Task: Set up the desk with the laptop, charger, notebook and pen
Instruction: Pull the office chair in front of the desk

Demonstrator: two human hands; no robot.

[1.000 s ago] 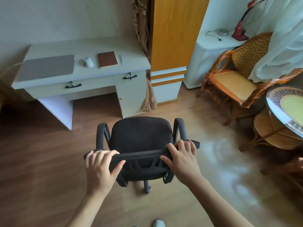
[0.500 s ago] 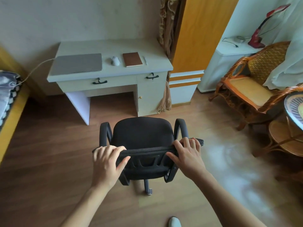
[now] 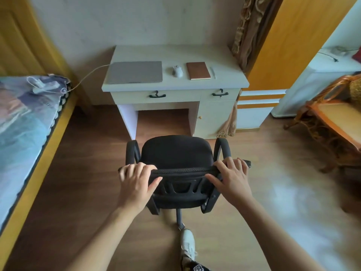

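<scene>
A white desk (image 3: pixel 230 83) stands against the far wall. On it lie a closed grey laptop (image 3: pixel 135 72), a white mouse (image 3: pixel 177 71), a brown notebook (image 3: pixel 198 70) and a pale pen (image 3: pixel 213 72). A white charger cable (image 3: pixel 88 76) runs from the laptop's left side to a white power strip (image 3: pixel 40 88) on the bed. A black office chair (image 3: pixel 175 153) faces the desk. My left hand (image 3: pixel 135 181) grips the left end of its backrest top, and my right hand (image 3: pixel 231 178) grips the right end.
A bed (image 3: pixel 25 130) with a patterned cover and yellow frame runs along the left. A wicker armchair (image 3: pixel 332 122) stands at the right, with a white cabinet (image 3: pixel 316 75) behind it. An orange wardrobe (image 3: pixel 293 40) flanks the desk. My shoe (image 3: pixel 187 241) is on the wooden floor.
My view has swung left, bringing the desk to the centre and the bed into sight. Both hands keep their grip on the chair backrest, and the chair now lines up with the desk.
</scene>
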